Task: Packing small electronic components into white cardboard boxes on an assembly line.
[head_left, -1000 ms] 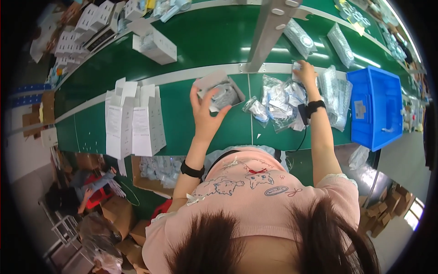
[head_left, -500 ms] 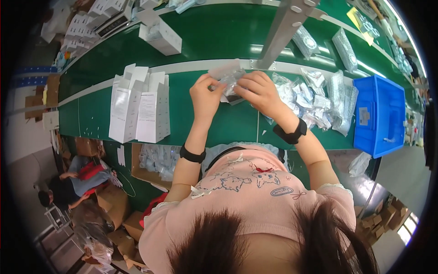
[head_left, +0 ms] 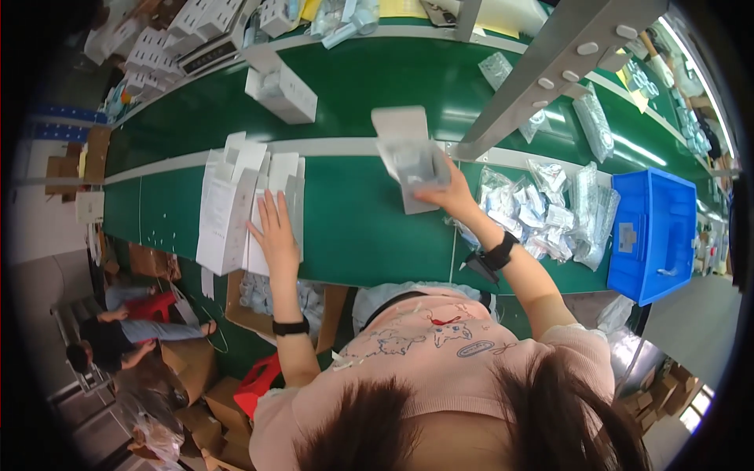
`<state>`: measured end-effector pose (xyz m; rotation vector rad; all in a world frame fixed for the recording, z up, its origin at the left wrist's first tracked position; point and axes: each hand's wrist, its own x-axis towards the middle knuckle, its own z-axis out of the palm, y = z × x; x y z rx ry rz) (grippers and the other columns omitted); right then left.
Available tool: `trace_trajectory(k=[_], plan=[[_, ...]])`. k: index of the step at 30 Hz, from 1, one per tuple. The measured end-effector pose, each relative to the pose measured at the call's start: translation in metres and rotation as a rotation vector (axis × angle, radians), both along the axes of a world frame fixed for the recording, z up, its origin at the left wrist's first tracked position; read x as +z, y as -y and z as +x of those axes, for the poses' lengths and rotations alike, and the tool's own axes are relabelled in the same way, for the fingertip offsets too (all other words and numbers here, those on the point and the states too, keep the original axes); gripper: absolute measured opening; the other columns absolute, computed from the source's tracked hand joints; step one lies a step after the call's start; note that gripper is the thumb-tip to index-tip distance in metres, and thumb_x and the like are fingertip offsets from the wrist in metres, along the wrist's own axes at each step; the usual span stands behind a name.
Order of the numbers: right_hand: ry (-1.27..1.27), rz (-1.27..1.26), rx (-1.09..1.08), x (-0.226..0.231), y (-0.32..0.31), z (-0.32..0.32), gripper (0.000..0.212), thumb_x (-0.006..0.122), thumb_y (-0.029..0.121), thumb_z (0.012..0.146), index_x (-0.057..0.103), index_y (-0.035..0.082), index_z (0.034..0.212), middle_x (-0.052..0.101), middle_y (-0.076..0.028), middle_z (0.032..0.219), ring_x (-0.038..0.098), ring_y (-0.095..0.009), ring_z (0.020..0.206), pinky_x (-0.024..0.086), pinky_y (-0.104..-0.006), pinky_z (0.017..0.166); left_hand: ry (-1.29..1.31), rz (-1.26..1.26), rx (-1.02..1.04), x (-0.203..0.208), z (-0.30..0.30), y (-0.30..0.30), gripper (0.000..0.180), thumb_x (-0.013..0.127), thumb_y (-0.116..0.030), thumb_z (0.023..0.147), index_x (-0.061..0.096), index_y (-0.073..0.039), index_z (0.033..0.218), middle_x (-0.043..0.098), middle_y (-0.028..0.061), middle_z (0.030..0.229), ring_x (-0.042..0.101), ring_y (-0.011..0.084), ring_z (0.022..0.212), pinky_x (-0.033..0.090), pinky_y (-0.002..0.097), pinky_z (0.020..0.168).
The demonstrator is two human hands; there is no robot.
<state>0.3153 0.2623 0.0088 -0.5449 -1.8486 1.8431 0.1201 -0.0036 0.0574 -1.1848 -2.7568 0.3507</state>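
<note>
At my right hand (head_left: 444, 190), an open box (head_left: 410, 202) is pinched by its side, probably for steadiness — farther left, my left hand (head_left: 276, 233), fingers splayed, overlaps white cartons (head_left: 222, 224).

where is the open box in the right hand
In the head view, the open box is above and slightly right of centre, in the right hand, left of the pile of bagged parts.

Wht box (head_left: 409, 200), flap open, R of wht ctns (head_left: 226, 210).

Green bench (head_left: 361, 251) | white cartons (head_left: 224, 220) | clear packets (head_left: 526, 208) | bubble-wrapped packs (head_left: 585, 208) | blue bin (head_left: 633, 271)
</note>
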Motion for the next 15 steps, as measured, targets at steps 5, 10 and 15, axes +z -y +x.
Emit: trace_trajectory(k=[5, 10, 15], plan=[[-0.196, 0.096, -0.367, 0.007, -0.064, -0.104, 0.090, 0.078, 0.015, 0.058, 0.029, 0.002, 0.132, 0.045, -0.014, 0.123, 0.044, -0.022, 0.113, 0.036, -0.0323, 0.094, 0.232, 0.346, -0.078, 0.012, 0.056, -0.057, 0.081, 0.058, 0.003, 0.065, 0.021, -0.008, 0.136, 0.017, 0.0143, 0.142, 0.016, 0.0340, 0.131, 0.016, 0.0585, 0.099], [-0.113, 0.412, -0.410, -0.011, -0.105, -0.139, 0.086, 0.074, 0.015, 0.063, 0.027, 0.002, 0.133, 0.038, -0.014, 0.129, 0.041, -0.025, 0.116, 0.032, -0.0335, 0.097, 0.572, 0.003, -0.169, -0.018, 0.111, -0.111, 0.079, 0.067, -0.017, 0.068, 0.025, -0.007, 0.135, 0.019, 0.0188, 0.140, 0.015, 0.0381, 0.130, 0.016, 0.0541, 0.101], [0.496, 0.406, 0.391, -0.005, -0.091, -0.014, 0.059, 0.066, 0.019, 0.074, 0.042, 0.006, 0.127, 0.046, -0.019, 0.124, 0.047, -0.028, 0.112, 0.035, -0.0356, 0.095, 0.658, 0.487, -0.091, -0.056, 0.052, -0.112, 0.090, 0.072, -0.019, 0.064, 0.020, -0.007, 0.136, 0.025, 0.0209, 0.136, 0.021, 0.0380, 0.126, 0.020, 0.0466, 0.102]])
